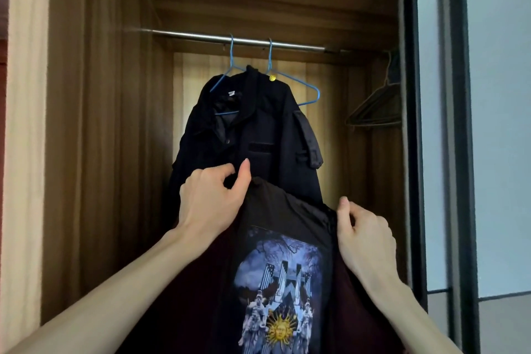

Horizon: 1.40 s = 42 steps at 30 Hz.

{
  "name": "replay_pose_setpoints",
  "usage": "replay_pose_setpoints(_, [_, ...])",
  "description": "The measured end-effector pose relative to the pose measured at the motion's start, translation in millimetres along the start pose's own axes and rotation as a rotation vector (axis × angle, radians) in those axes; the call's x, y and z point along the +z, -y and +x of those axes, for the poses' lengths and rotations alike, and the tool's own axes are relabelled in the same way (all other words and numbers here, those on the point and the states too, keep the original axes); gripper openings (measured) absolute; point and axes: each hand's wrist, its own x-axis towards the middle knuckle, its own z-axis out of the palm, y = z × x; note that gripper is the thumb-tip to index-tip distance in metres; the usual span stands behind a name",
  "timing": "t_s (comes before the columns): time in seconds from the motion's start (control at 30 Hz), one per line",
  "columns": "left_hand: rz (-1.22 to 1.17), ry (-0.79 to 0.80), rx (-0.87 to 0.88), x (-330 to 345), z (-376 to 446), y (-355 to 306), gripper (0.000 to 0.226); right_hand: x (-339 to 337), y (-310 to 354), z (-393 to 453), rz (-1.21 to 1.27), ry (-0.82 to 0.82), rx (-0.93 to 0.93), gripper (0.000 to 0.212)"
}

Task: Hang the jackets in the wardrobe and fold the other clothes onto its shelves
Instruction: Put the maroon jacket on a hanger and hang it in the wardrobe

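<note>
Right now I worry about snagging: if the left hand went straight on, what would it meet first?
Probably the hanging dark jacket: the left hand, gripping the printed garment, points up at it. Depth between them is unclear.

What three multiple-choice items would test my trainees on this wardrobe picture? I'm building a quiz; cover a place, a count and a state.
1. Where does the dark jacket hang?
A. On the rail
B. On the door
C. On a shelf

2. How many blue hangers are on the rail?
A. One
B. Two
C. Four

3. What is the left hand doing?
A. Hanging idle
B. Pinching the printed garment
C. Gripping the rail

Answers: 1 A, its hanger hooks over the rail. 2 B, two blue hooks show. 3 B, thumb and fingers pinch its top edge, as the right hand does.
</note>
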Motion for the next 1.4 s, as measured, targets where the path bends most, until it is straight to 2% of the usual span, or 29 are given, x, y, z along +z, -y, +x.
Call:
replay_pose_setpoints(0.17, [0.016,-0.065,-0.002,7,33,-2,0.062,6,12,37,0.013,-0.037,-0.069,0.050])
replay_pose_setpoints(0.3, [0.031,-0.060,0.027,15,48,1,0.064,-9,44,86,0.108,-0.220,-0.206,0.037])
replay_pose_setpoints(0.4, [0.072,-0.029,0.054,23,53,0,0.064,-15,73,148,0.054,-0.345,-0.337,0.025])
replay_pose_setpoints(0.47, [0.087,-0.010,0.070,27,56,0,0.063,-16,90,190,-0.029,-0.319,-0.380,0.035])
replay_pose_setpoints(0.6, [0.109,0.025,0.101,34,62,2,0.063,-10,126,245,-0.272,-0.077,-0.334,0.053])
replay_pose_setpoints(0.73, [0.135,0.053,0.115,36,66,3,0.061,11,148,269,-0.374,0.168,-0.222,0.042])
replay_pose_setpoints(0.8, [0.143,0.069,0.134,36,66,4,0.059,24,155,278,-0.349,0.225,-0.169,0.034])
replay_pose_setpoints(0.93, [0.162,0.075,0.164,32,65,9,0.057,47,164,290,-0.285,0.190,-0.120,0.032])
replay_pose_setpoints(1.13, [0.146,0.046,0.174,23,61,19,0.056,60,166,295,-0.092,0.002,-0.154,0.023])
replay_pose_setpoints(1.4, [0.080,0.082,0.144,11,43,17,0.060,44,146,253,-0.019,-0.126,-0.196,0.034])
